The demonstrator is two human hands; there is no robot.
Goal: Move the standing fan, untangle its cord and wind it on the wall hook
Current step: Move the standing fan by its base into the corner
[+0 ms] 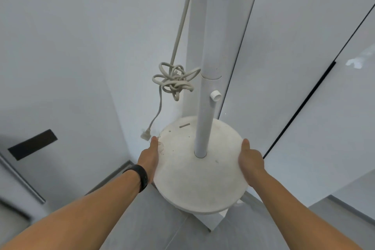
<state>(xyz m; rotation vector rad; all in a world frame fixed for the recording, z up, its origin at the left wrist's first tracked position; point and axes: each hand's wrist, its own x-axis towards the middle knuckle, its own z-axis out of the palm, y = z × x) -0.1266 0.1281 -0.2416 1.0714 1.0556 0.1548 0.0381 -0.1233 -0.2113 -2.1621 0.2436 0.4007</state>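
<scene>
fan pole (205,119) cut off above, fingers under base (194,172)

walls (71,26): pale grey | floor (146,219): grey tiles | cabinet doors (324,67): glossy white

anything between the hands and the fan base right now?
Nothing visible. The left hand and right hand already hold opposite edges of the round base. The knotted cord hangs beside the pole, above the hands.

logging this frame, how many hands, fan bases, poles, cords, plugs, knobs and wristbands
hands: 2, left, right
fan base: 1
pole: 1
cord: 1
plug: 1
knob: 1
wristband: 1
total: 8
</scene>
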